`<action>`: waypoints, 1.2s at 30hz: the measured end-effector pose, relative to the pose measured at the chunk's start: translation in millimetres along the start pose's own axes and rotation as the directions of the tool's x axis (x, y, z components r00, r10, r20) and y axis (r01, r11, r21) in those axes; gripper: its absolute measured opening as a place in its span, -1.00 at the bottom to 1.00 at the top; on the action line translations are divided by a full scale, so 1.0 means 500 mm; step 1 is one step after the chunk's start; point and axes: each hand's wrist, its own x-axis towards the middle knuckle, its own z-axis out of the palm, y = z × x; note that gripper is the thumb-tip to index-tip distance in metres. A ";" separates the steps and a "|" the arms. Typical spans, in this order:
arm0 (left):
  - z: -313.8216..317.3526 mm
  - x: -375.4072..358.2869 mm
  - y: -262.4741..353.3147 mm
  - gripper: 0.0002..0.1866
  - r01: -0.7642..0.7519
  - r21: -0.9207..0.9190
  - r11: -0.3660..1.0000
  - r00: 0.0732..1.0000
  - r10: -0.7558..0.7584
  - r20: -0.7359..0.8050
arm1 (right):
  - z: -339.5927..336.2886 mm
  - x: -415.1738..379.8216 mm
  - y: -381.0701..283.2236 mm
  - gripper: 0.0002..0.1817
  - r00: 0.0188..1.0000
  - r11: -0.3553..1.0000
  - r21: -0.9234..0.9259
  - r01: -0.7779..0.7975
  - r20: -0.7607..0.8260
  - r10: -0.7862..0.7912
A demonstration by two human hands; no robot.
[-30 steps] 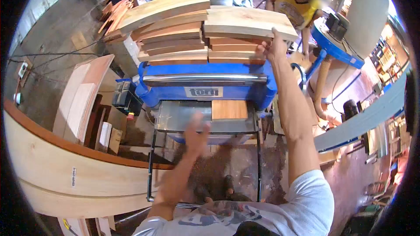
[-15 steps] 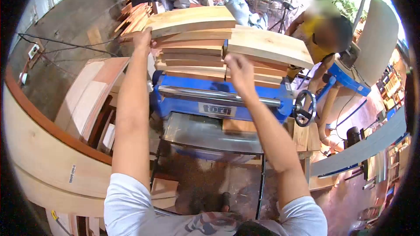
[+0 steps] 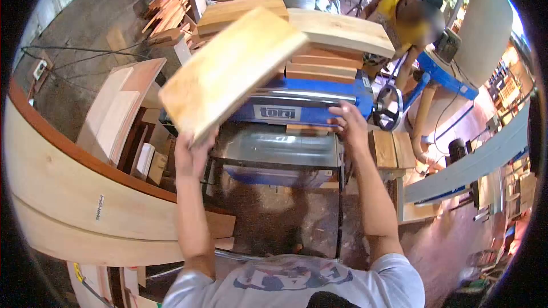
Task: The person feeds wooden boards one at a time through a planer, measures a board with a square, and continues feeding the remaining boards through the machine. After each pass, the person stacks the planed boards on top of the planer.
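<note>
My left hand [image 3: 194,157] grips the near end of a thick pale wooden board [image 3: 234,74], which is raised and tilted in front of the stacked boards. My right hand [image 3: 349,122] has its fingers apart and holds nothing, near the right end of the steel roller [image 3: 308,98] of the blue machine [image 3: 234,113]. Behind the held board, on top of the machine, are stacked boards, with one long pale board [image 3: 342,31] on top at the right and another [image 3: 217,16] at the left.
A person in a yellow top [image 3: 399,20] leans at the right behind a black handwheel [image 3: 388,107]. Large wooden panels [image 3: 85,194] run along the left. Below the machine is a metal bed [image 3: 274,145]. A grey beam [image 3: 474,168] extends at the right.
My left hand has brought a board off the stack, toward me and down. My right hand has moved down and right, away from the stack. The view has shifted slightly.
</note>
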 end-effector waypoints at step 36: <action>-0.168 -0.286 -0.434 0.00 -0.243 0.901 0.358 0.802 -0.448 0.394 | 0.076 -0.419 0.431 -0.27 0.631 0.403 0.652 -0.643 0.151 0.761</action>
